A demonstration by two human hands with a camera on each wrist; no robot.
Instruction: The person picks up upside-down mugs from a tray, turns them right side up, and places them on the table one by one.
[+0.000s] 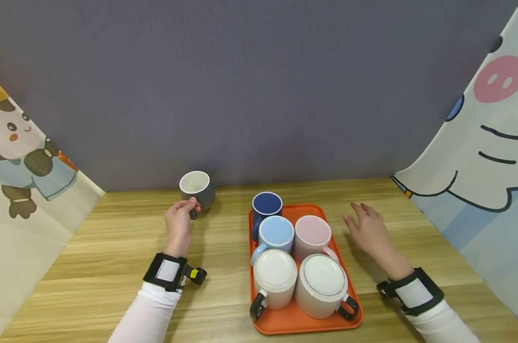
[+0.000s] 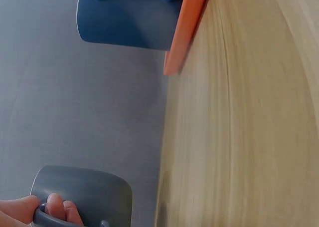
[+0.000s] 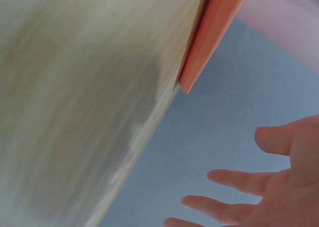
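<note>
A dark grey mug (image 1: 205, 194) with a pale inside is at the back left, left of the tray. My left hand (image 1: 181, 224) grips its handle; in the left wrist view the fingers curl through the handle of the grey mug (image 2: 94, 192). An orange tray (image 1: 302, 325) bears a navy mug (image 1: 267, 204), a light blue mug (image 1: 276, 232), a pink mug (image 1: 313, 232) and two white mugs with black handles, a left one (image 1: 276, 274) and a right one (image 1: 323, 278). Right of the tray my right hand (image 1: 369, 233) hovers with fingers spread, holding nothing.
The wood-grain table (image 1: 92, 276) ends at a grey wall panel (image 1: 259, 95) behind the mugs. Printed cartoon sheets stand at both sides, a left one (image 1: 27, 157) and a right one (image 1: 490, 143). The tray's raised rim edges the mugs.
</note>
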